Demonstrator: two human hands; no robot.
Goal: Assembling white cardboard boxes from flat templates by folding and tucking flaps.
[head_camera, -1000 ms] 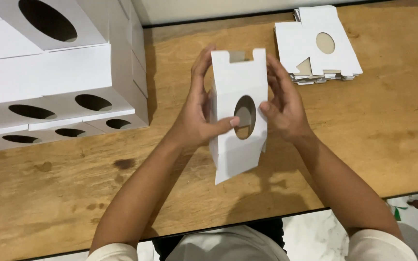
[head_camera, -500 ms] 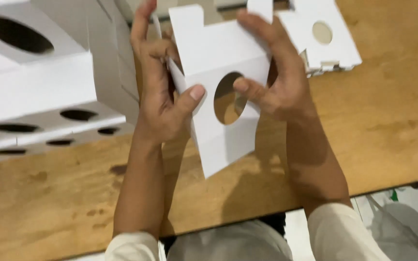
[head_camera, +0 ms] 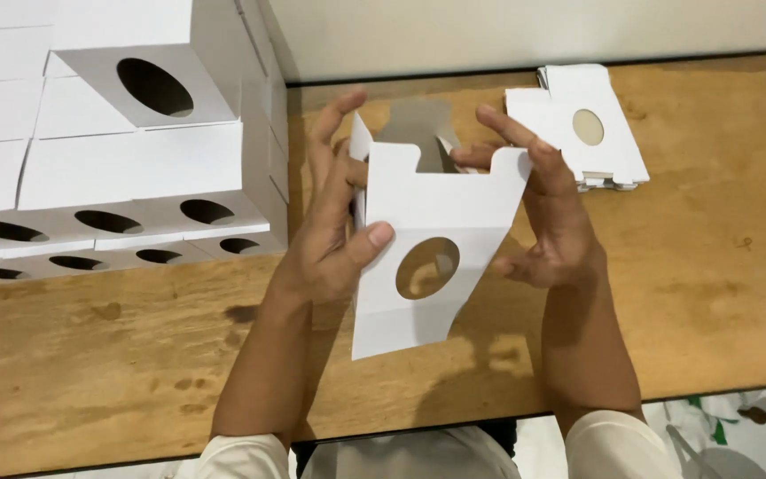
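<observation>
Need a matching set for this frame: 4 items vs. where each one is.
Items:
1. box blank
2. box stack
3. flat blanks
4. table

Places:
A. far right of the table
B. under everything
C. held in both hands
D. piled at left

Pairs: 1-C, 2-D, 3-A, 4-B

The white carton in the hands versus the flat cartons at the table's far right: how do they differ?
The held carton is opened into a sleeve, gripped by the left hand and right hand; the flat cartons lie folded in a stack, untouched. The held carton is lifted above the wooden table; the stack rests on it. Both are white with an oval cutout.
</observation>
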